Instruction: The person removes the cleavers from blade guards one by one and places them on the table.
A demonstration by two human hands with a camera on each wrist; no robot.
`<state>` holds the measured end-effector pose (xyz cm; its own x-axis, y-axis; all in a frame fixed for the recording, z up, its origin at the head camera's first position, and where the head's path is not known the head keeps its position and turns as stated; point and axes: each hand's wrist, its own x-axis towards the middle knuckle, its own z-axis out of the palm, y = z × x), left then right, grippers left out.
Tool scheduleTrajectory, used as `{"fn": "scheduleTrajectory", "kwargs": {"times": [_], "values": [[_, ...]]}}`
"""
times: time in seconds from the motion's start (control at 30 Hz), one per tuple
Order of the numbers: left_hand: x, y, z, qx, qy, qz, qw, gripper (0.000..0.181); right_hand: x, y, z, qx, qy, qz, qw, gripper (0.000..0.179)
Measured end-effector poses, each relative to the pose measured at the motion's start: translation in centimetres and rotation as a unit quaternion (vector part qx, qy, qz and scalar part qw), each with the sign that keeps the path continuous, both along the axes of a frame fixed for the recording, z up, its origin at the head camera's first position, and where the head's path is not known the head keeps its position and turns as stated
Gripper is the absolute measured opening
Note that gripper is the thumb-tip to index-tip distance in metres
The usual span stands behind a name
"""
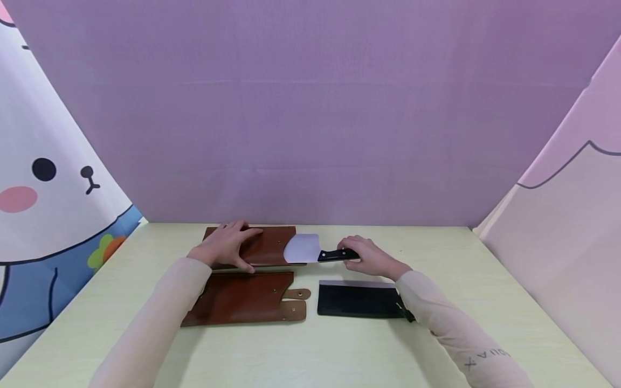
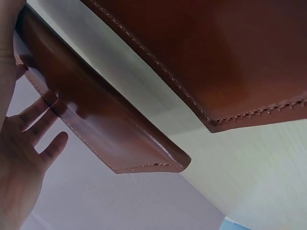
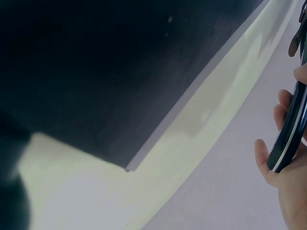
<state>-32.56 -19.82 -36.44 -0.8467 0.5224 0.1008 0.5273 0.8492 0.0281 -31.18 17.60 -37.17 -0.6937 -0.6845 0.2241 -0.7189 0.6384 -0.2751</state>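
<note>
At the back of the table, my left hand point(image 1: 225, 245) spans a brown leather knife sheath point(image 1: 269, 242), thumb along the near edge and fingers over the far edge. In the left wrist view, fingertips touch the sheath's stitched edge. My right hand point(image 1: 372, 257) grips the black riveted handle point(image 1: 335, 255) of a cleaver. Its broad silver blade point(image 1: 302, 249) points left and lies partly inside the sheath's mouth, so the front of the blade is hidden. In the right wrist view, the handle point(image 3: 288, 143) rests across the palm with fingers curled round it.
A second brown leather sheath point(image 1: 242, 299) with two snap straps lies nearer, below my left hand. Under my right forearm lies a flat black rectangular blade point(image 1: 356, 300) with a pale strip along its far edge. A purple backdrop point(image 1: 310, 134) rises behind the table point(image 1: 310, 355).
</note>
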Motion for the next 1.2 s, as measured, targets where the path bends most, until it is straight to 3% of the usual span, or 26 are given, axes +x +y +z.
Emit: {"fn": "scheduleTrajectory", "kwargs": {"times": [1.2], "values": [[0.1, -0.1, 0.0, -0.003, -0.006, 0.003, 1.0000, 0.100, 0.1, 2.8, -0.4, -0.012, 0.011, -0.010, 0.9998, 0.024]]}}
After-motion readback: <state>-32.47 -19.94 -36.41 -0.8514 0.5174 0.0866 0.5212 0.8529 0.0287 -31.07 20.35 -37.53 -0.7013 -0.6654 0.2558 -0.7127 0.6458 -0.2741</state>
